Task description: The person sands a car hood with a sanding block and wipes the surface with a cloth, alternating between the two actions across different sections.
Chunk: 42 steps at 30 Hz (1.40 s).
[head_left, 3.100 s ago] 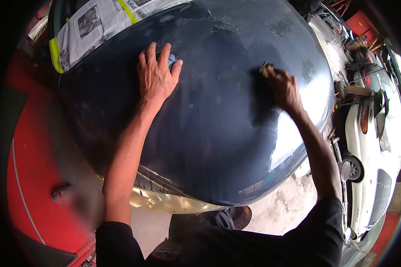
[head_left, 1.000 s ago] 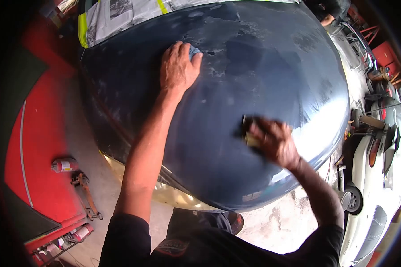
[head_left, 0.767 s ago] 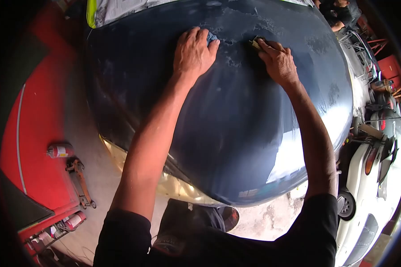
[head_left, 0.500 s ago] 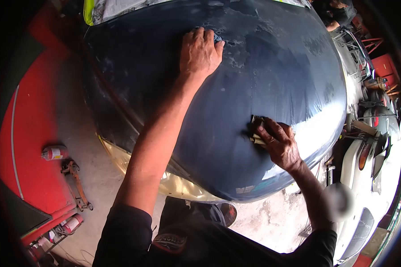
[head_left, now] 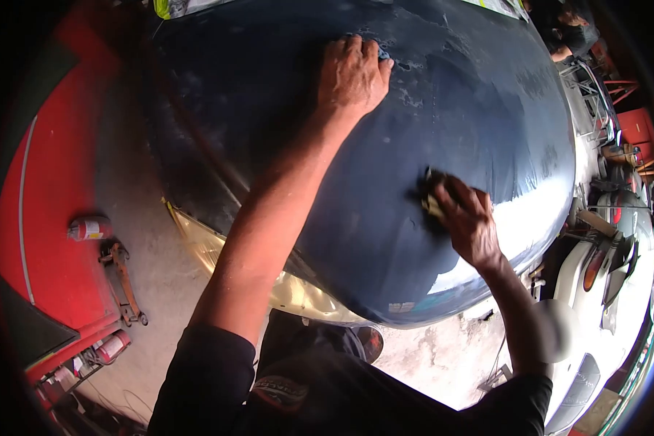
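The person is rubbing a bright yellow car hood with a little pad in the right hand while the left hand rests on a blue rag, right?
Almost. The car hood is dark blue, not bright yellow, as the head view shows. The rest holds: the right hand presses a small sanding pad on it, and the left hand rests on a blue rag.

dark blue car hood (head_left: 385, 182), dull and patchy (glossy at the right edge).
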Motion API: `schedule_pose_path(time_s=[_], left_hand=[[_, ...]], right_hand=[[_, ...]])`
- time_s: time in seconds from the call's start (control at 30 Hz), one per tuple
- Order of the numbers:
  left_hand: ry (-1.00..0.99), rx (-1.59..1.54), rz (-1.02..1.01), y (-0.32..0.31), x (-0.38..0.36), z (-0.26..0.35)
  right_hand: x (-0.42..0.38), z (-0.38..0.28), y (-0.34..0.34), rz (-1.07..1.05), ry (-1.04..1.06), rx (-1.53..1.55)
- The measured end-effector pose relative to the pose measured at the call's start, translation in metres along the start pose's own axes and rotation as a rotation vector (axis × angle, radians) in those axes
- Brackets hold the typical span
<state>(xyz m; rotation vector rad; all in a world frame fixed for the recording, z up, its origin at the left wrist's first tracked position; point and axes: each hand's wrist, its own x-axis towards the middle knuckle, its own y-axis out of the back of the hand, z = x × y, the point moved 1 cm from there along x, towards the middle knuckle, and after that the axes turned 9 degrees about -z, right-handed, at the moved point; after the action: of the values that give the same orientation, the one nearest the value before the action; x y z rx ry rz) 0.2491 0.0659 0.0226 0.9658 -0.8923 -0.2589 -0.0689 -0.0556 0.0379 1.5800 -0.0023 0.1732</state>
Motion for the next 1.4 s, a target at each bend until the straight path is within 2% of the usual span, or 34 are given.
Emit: schedule_pose_path(time_s=[0.1,0.13,0.17,0.23,0.3,0.4,0.53,0.63,0.7,0.73,0.8,0.87,1.0,1.1,1.23,1.33,1.4], left_hand=[[0.019,0.000,-0.044,0.004,0.000,0.002],[0.014,-0.001,-0.034,0.003,-0.002,-0.001],[0.004,-0.004,-0.019,0.001,-0.002,-0.002],[-0.009,-0.040,0.041,0.001,-0.002,0.000],[-0.021,-0.059,0.074,0.001,-0.001,0.000],[-0.067,-0.042,0.086,0.001,0.000,-0.003],[-0.080,0.014,0.061,-0.001,0.000,-0.001],[-0.072,0.044,0.054,0.003,0.001,0.000],[-0.071,0.046,0.083,0.001,-0.002,0.000],[-0.071,0.024,0.069,0.002,0.000,-0.002],[-0.068,-0.033,0.022,0.002,-0.002,-0.003],[-0.074,0.009,0.042,-0.004,-0.004,-0.003],[-0.049,0.046,0.036,0.004,-0.002,0.001],[-0.053,0.054,0.052,0.001,-0.002,0.001],[-0.064,0.023,0.087,-0.002,-0.001,-0.003],[-0.078,0.003,0.067,-0.001,-0.005,0.000],[-0.090,0.019,0.096,-0.002,-0.001,-0.002]], right_hand=[[0.023,0.030,-0.007,0.055,0.071,-0.025],[0.050,0.052,-0.012,0.066,0.006,-0.144],[0.085,0.067,-0.005,0.136,-0.011,-0.068],[0.147,0.099,-0.004,0.130,-0.266,-0.069],[0.179,0.113,-0.011,0.178,-0.362,-0.074],[0.123,0.068,-0.014,0.217,-0.226,-0.141],[-0.001,-0.002,-0.008,0.080,-0.071,-0.051],[0.016,0.026,-0.005,0.064,-0.014,-0.046],[0.069,0.071,-0.010,0.073,-0.143,-0.133],[0.095,0.091,-0.009,0.170,-0.157,-0.117],[0.132,0.107,-0.004,0.155,-0.283,-0.053],[0.116,0.087,-0.005,0.179,-0.280,-0.067],[0.014,0.010,-0.004,0.085,-0.181,-0.020],[0.020,0.029,-0.009,0.055,-0.110,-0.098],[0.117,0.096,-0.002,0.145,-0.256,-0.103],[0.109,0.080,-0.009,0.226,-0.261,-0.107],[0.062,0.027,-0.004,0.169,-0.180,-0.132]])
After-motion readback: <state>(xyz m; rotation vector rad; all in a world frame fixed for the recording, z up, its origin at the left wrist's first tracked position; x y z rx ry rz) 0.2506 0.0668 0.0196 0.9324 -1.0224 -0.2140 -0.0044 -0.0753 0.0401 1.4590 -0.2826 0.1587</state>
